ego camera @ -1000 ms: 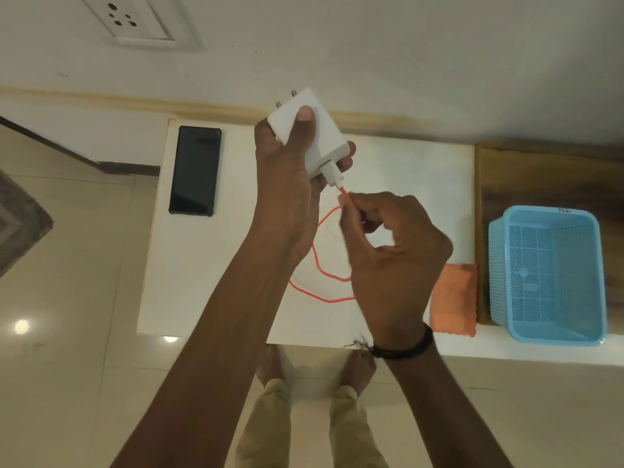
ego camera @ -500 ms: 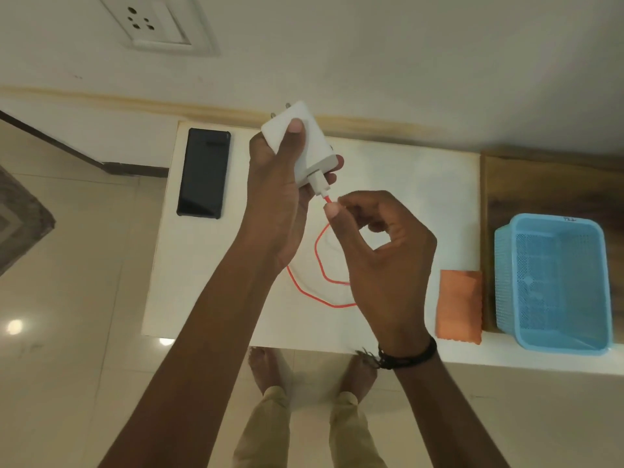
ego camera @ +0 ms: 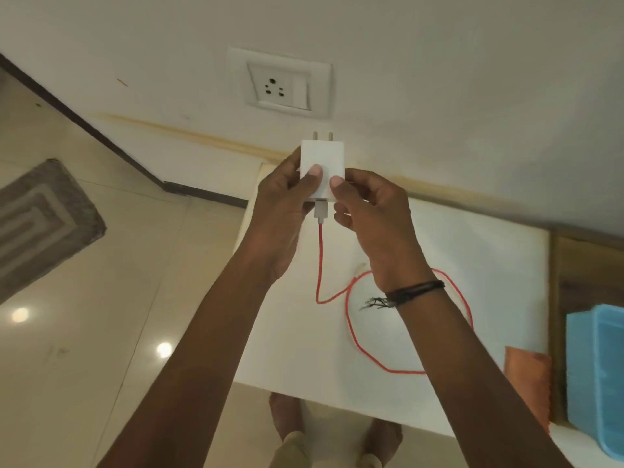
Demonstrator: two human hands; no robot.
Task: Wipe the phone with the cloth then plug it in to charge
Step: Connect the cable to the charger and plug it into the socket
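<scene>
Both my hands hold a white charger adapter (ego camera: 323,162) upright, its two pins pointing at the wall below a white socket (ego camera: 274,88). My left hand (ego camera: 282,211) grips its left side with the thumb on the face. On its right side, my right hand (ego camera: 368,211) pinches the lower corner. A red cable (ego camera: 351,327) is plugged into the adapter's bottom and loops over the white table (ego camera: 489,251). An orange cloth (ego camera: 526,380) lies at the table's right edge. The phone is hidden behind my arms or out of view.
A light blue plastic basket (ego camera: 601,376) stands on a wooden surface (ego camera: 580,265) to the right. A grey mat (ego camera: 40,217) lies on the shiny tiled floor at left. My feet (ego camera: 290,413) show below the table's near edge.
My right hand left the cable and took hold of the adapter beside my left. The adapter turned upright and rose toward the socket; the view swung left and up, and the phone went out of sight.
</scene>
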